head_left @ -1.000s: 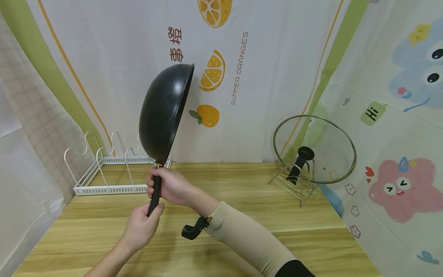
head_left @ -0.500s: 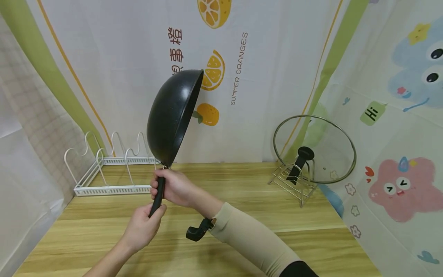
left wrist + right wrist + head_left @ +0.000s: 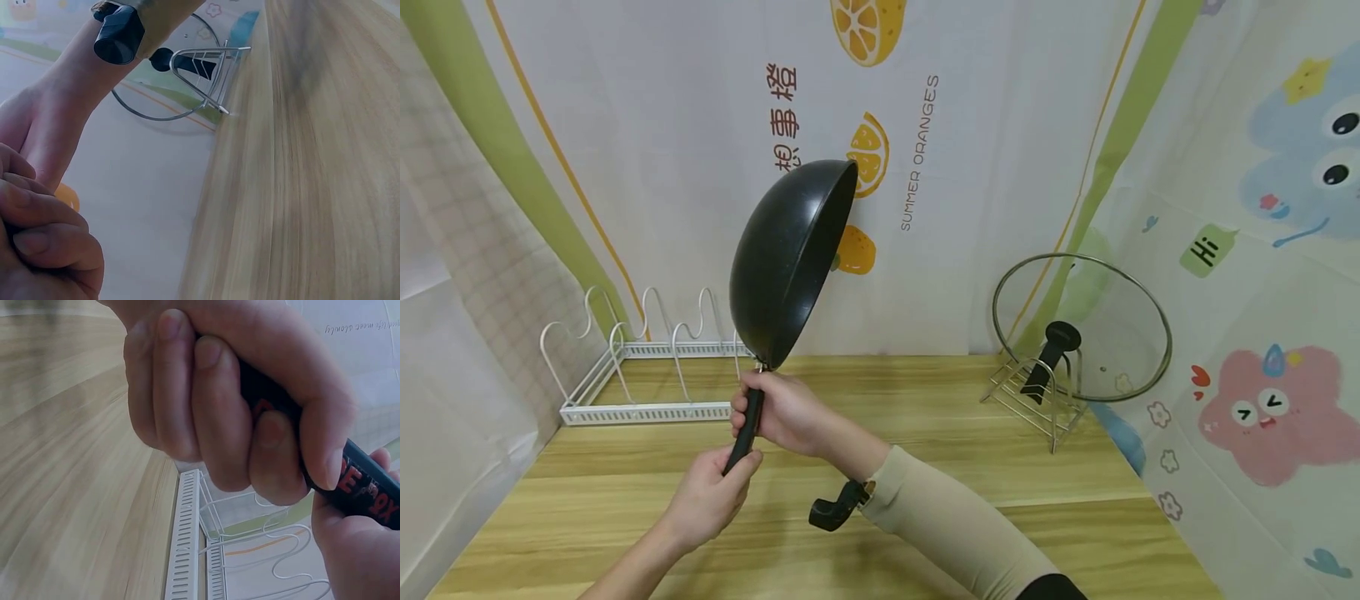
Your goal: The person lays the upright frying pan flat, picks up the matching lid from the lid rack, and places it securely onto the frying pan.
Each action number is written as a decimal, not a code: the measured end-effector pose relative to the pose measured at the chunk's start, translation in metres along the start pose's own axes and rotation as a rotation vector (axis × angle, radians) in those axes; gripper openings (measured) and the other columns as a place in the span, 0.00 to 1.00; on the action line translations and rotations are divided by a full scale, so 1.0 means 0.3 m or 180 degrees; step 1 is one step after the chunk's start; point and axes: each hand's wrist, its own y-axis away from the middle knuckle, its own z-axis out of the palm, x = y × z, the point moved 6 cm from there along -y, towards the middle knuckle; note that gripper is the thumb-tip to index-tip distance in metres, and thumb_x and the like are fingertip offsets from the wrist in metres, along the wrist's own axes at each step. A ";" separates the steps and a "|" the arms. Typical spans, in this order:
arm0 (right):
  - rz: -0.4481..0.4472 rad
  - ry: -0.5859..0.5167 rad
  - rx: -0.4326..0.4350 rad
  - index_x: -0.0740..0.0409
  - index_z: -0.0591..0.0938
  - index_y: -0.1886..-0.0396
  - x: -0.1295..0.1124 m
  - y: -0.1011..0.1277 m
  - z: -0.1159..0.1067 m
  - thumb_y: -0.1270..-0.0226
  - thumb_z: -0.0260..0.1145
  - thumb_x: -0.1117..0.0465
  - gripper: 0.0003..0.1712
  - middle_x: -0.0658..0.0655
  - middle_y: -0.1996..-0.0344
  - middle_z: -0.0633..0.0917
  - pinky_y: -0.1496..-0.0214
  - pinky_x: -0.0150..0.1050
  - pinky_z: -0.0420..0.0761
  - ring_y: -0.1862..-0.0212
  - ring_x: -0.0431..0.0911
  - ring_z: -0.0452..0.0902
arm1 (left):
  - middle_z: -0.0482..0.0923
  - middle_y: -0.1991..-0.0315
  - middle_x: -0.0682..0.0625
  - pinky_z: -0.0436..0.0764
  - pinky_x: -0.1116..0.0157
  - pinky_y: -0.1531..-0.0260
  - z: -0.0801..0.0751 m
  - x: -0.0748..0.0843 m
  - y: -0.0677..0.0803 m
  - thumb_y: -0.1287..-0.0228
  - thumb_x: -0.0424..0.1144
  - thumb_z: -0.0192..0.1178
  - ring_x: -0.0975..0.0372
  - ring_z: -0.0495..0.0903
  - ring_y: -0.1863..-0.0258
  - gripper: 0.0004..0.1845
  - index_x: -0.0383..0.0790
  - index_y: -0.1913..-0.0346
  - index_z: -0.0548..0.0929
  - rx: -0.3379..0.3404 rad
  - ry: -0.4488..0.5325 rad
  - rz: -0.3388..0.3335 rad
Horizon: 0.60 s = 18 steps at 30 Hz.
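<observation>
A black wok (image 3: 790, 262) is held up on edge above the wooden table (image 3: 925, 517), its bowl facing right and its dark outer side toward me. My right hand (image 3: 778, 408) grips the upper part of its black handle (image 3: 743, 435). My left hand (image 3: 707, 492) grips the handle's lower end. In the right wrist view my right hand's fingers (image 3: 206, 406) wrap the handle (image 3: 356, 481), which bears red lettering, and the left hand (image 3: 356, 550) is just below. The left wrist view shows only my curled left fingers (image 3: 37, 244) and the right forearm (image 3: 75, 106).
A white wire rack (image 3: 640, 375) stands at the back left of the table. At the back right a glass lid (image 3: 1082, 325) with a black knob leans in a metal stand (image 3: 1037, 400). Printed curtains close off the back and sides.
Both hands have carried the wok to the right and a little lower, away from the white rack. Its tilt is much the same and both grips are unchanged.
</observation>
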 end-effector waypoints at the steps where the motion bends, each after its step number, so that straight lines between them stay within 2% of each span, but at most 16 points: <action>1: -0.0003 -0.0004 -0.0004 0.50 0.69 0.62 0.000 0.002 0.000 0.09 0.44 0.56 0.14 0.48 0.69 0.71 0.51 0.36 0.79 0.65 0.43 0.71 | 0.62 0.90 0.61 0.60 0.73 0.91 0.001 0.000 0.000 0.13 0.36 0.52 0.72 0.59 0.92 0.27 0.23 0.76 0.65 -0.0031 0.0031 0.0000; 7: -0.0042 -0.0015 -0.0017 0.50 0.69 0.63 -0.002 0.007 -0.001 0.09 0.44 0.56 0.15 0.47 0.69 0.71 0.52 0.36 0.79 0.65 0.42 0.71 | 0.62 0.90 0.62 0.60 0.72 0.93 0.006 0.002 0.000 0.12 0.36 0.52 0.72 0.59 0.92 0.28 0.21 0.75 0.64 -0.0136 0.0159 0.0011; 18: -0.0041 -0.0012 0.0019 0.51 0.70 0.62 -0.001 0.012 -0.004 0.08 0.43 0.56 0.16 0.47 0.69 0.72 0.52 0.36 0.81 0.65 0.42 0.72 | 0.61 0.90 0.61 0.57 0.64 0.96 0.013 0.000 -0.001 0.11 0.35 0.50 0.73 0.59 0.92 0.28 0.17 0.74 0.61 -0.0309 0.0326 0.0187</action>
